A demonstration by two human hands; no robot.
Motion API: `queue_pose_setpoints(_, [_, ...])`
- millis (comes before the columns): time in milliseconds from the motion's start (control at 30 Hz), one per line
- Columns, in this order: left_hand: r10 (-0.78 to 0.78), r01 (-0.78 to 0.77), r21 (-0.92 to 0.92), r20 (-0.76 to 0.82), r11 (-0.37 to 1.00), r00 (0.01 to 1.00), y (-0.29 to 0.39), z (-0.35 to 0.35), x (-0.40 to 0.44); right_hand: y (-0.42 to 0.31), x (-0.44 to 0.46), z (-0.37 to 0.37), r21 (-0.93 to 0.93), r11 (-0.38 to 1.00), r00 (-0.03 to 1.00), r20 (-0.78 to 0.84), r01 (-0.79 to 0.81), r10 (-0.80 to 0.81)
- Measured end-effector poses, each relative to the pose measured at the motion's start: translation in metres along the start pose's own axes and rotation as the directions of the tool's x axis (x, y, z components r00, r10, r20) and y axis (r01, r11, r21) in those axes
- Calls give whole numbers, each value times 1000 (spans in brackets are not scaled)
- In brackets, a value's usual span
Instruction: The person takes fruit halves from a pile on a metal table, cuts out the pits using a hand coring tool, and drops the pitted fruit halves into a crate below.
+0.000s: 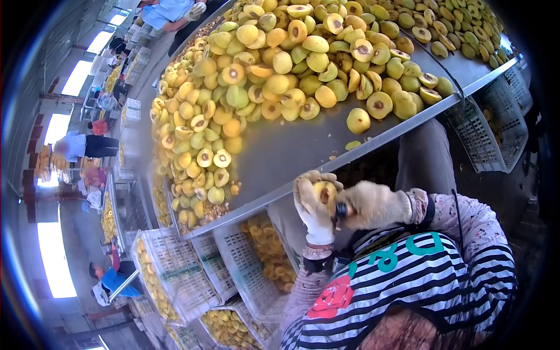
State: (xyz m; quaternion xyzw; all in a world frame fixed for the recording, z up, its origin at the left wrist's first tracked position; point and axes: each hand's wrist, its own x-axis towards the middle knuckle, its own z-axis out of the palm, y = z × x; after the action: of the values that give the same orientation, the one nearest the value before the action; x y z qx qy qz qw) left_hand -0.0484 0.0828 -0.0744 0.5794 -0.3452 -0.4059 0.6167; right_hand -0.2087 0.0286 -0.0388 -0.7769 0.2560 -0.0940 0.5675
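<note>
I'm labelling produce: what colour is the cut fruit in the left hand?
The cut fruit looks yellow with a brownish centre, seen best in the head view.

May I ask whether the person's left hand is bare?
No, a pale glove covers the left hand, which holds a piece of fruit.

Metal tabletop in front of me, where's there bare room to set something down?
The metal tabletop is barest between its near rim and the main stone-fruit heap, with a few scraps toward the right. A smaller patch, farther right, separates that heap from a second heap. The left end and far side are crowded.
</note>
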Motion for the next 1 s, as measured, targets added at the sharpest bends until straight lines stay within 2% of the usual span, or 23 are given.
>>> queue_pose_setpoints(33, [-64, 61, 41, 72, 997, 995, 12, -5, 4, 3, -12, 10, -48, 999, 988, 151, -15, 22])
queue_pose_setpoints(67, [-180, 177, -163, -2, 971, 984, 23, 0, 8, 7, -20, 15, -104, 994, 955, 292, -22, 52])
queue_pose_setpoints(100, [-289, 265, -330, -25, 906, 957, 28, 2, 10, 10, -23, 11, 38, 990, 971, 206, -134, 124])
queue_pose_setpoints(133, [-308, 285, -375, -3, 882, 951, 30, 2, 10, 11, -24, 6, 190, 954, 969, 129, -233, 211])
queue_pose_setpoints(167, [-329, 308, -417, 24, 855, 944, 31, 4, 9, 12, -23, 0, 269, 944, 979, -17, -191, 203])
queue_pose_setpoints(200, [-348, 332, -457, 52, 825, 936, 32, 7, 7, 9, -20, -1, 293, 941, 978, -68, -168, 195])
queue_pose_setpoints(233, [-367, 348, -415, 37, 840, 930, 38, 13, 4, 8, -18, 2, 287, 944, 980, -65, -163, 189])
queue_pose_setpoints(300, [-348, 331, -392, 30, 858, 937, 44, 20, 3, 4, -12, 11, 340, 934, 984, -97, -109, 150])
queue_pose_setpoints(433, [-306, 272, -367, -36, 890, 951, 37, 19, -2, 12, -1, 21, 350, 930, 977, -130, -112, 167])
queue_pose_setpoints(533, [-244, 191, -357, -108, 914, 964, 29, 20, -4, 13, 5, 25, 408, 888, 967, -45, -212, 251])
queue_pose_setpoints(567, [-208, 178, -265, -91, 948, 974, 29, 20, -5, 11, 6, 21, 456, 864, 971, 4, -215, 239])
queue_pose_setpoints(633, [-138, 134, -76, -49, 988, 989, 35, 21, -7, 16, 6, 19, 421, 893, 985, -3, -158, 175])
queue_pose_setpoints(700, [-150, 138, -191, -49, 972, 987, 44, 26, -9, 23, 9, 19, 375, 926, 997, -26, -52, 66])
queue_pose_setpoints(733, [-160, 142, -249, -52, 958, 986, 46, 28, -10, 25, 8, 18, 400, 914, 997, -8, -63, 72])
queue_pose_setpoints(767, [-48, 36, -364, -24, 931, 999, 37, 26, -9, 24, 7, 16, 425, 902, 997, 10, -72, 75])
queue_pose_setpoints(800, [-29, 26, -388, -3, 921, 1000, 35, 24, -8, 22, 8, 13, 446, 892, 997, 28, -79, 74])
queue_pose_setpoints(833, [-9, 15, -411, 16, 912, 1000, 35, 22, -7, 30, 11, 16, 438, 899, 1000, -21, 25, -17])
queue_pose_setpoints(933, [109, -51, -487, 90, 872, 990, 32, 21, -4, 29, 10, 22, 424, 895, 988, -126, 135, -90])
queue_pose_setpoints(967, [154, -74, -513, 116, 855, 981, 32, 22, -3, 28, 9, 29, 425, 896, 982, -180, 128, -55])
queue_pose_setpoints(1000, [138, -80, -522, 72, 849, 988, 34, 25, -4, 26, 8, 34, 414, 904, 976, -219, 106, -14])
